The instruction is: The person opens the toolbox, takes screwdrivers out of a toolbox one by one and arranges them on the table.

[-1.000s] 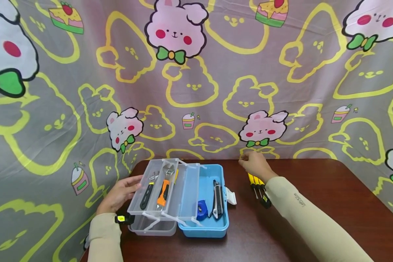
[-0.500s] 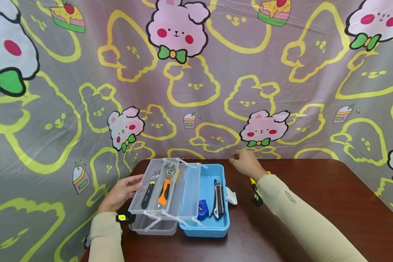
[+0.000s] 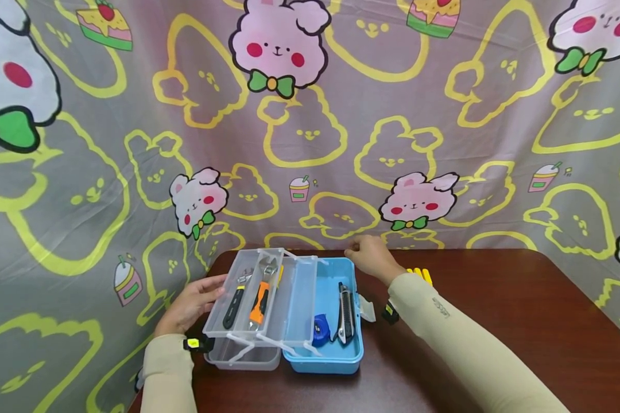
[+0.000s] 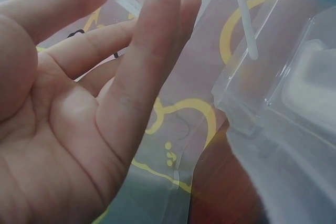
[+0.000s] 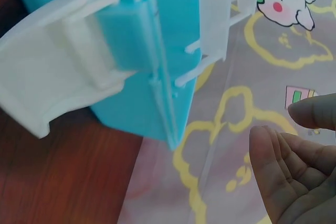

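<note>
My left hand (image 3: pixel 188 304) rests its fingers against the left side of the toolbox's raised clear tray (image 3: pixel 217 327); the left wrist view shows the fingers mostly straight at the clear plastic. In that tray lie a black-handled adjustable wrench (image 3: pixel 233 307) and an orange-handled one (image 3: pixel 259 303). The blue toolbox base (image 3: pixel 322 367) holds a utility knife (image 3: pixel 345 315) and a blue tape measure (image 3: pixel 321 331). Just beyond its back right corner hovers my right hand (image 3: pixel 374 258), loosely curled, with an empty gap between thumb and fingers in the right wrist view.
Yellow screwdriver handles (image 3: pixel 420 275) show behind the right sleeve (image 3: pixel 434 315), which hides the rest of them. A white latch (image 3: pixel 366 308) sticks out from the box's right side. Patterned cloth (image 3: pixel 310 172) hangs behind and left of the brown table (image 3: pixel 496 310).
My right hand has moved left from above the screwdrivers toward the toolbox's back right corner. The left hand and the toolbox stay where they were.
</note>
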Motion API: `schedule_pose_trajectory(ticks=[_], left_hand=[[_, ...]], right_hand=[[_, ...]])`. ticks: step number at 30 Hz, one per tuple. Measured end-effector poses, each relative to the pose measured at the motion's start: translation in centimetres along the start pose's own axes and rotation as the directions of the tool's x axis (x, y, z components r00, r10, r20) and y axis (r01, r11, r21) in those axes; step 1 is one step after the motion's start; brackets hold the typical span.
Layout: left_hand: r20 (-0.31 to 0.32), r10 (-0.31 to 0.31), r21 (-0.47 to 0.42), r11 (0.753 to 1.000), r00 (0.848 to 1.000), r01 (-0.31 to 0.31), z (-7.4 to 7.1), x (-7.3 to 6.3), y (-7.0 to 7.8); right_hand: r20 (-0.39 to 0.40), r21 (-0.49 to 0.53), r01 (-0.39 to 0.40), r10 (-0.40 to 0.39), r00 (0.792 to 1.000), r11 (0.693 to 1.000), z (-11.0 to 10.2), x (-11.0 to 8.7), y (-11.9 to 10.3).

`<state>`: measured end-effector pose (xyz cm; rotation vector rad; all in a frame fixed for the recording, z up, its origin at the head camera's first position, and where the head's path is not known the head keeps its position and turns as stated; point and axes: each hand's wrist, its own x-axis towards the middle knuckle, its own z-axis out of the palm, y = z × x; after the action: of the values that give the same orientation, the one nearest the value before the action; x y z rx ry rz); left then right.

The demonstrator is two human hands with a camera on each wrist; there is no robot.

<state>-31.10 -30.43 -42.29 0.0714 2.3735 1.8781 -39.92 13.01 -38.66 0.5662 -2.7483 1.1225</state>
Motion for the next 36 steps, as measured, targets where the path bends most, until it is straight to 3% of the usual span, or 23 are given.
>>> schedule_pose_trajectory(ticks=[11,26,36], left_hand=[[-0.019,0.000,0.008,1.000,1.000,0.001,0.0,-0.1,0.0],[0.012,0.010,-0.038,0.999,1.000,-0.010,0.0,0.2,0.2],[-0.001,0.000,-0.012,1.000,1.000,0.000,0.0,0.0,0.1]], right_hand=[[0.023,0.003,0.004,-0.004,1.000,1.000,1.4,0.6,-1.9],[0.068,0.046,-0.002,-0.001,0.998,0.999,3.9,0.6,-4.0],[0.109,0.043,0.037,-0.041,0.993,0.998,5.4,0.8,-5.0]])
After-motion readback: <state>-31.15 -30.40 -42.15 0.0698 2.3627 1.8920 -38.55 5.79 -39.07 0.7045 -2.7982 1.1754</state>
